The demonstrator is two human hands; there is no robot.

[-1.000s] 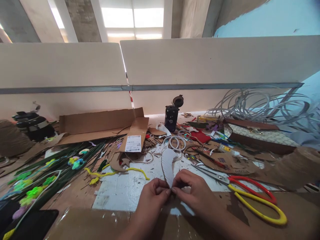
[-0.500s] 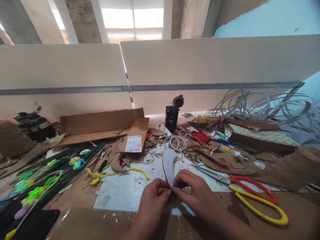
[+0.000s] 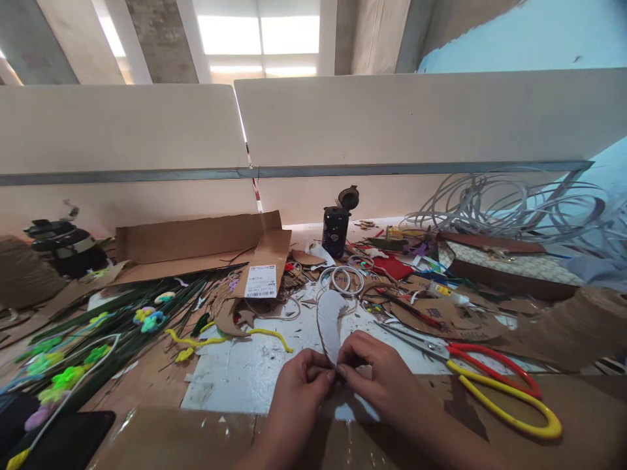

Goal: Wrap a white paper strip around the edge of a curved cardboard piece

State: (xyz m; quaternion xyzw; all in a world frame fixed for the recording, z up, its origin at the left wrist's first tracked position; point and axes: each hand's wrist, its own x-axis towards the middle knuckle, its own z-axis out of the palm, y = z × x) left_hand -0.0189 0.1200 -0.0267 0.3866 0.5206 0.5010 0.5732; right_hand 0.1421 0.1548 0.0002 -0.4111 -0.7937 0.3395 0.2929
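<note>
A white feather-shaped piece (image 3: 330,321) with a thin dark edge stands up between my hands, its lower tip pinched. My left hand (image 3: 304,386) closes thumb and forefinger on the bottom end from the left. From the right, my right hand (image 3: 371,371) pinches the same end, fingertips touching those of the left. What lies right under the fingertips is hidden in shadow. Just right of my right hand lie large scissors (image 3: 453,356) with one red and one yellow handle, blades apart, pointing away to the left.
A yellow fuzzy wire (image 3: 230,338) and a cardboard box (image 3: 196,256) lie left of centre. Behind stands a dark bottle (image 3: 335,232) with its lid up. Fuzzy flowers (image 3: 68,377) lie at left, a handbag (image 3: 504,266) and coiled white tubing (image 3: 509,202) at right. Cardboard scraps crowd the table.
Both hands stay pinched at the white piece's lower tip, with barely any shift of the fingers. The whole view has moved very slightly.
</note>
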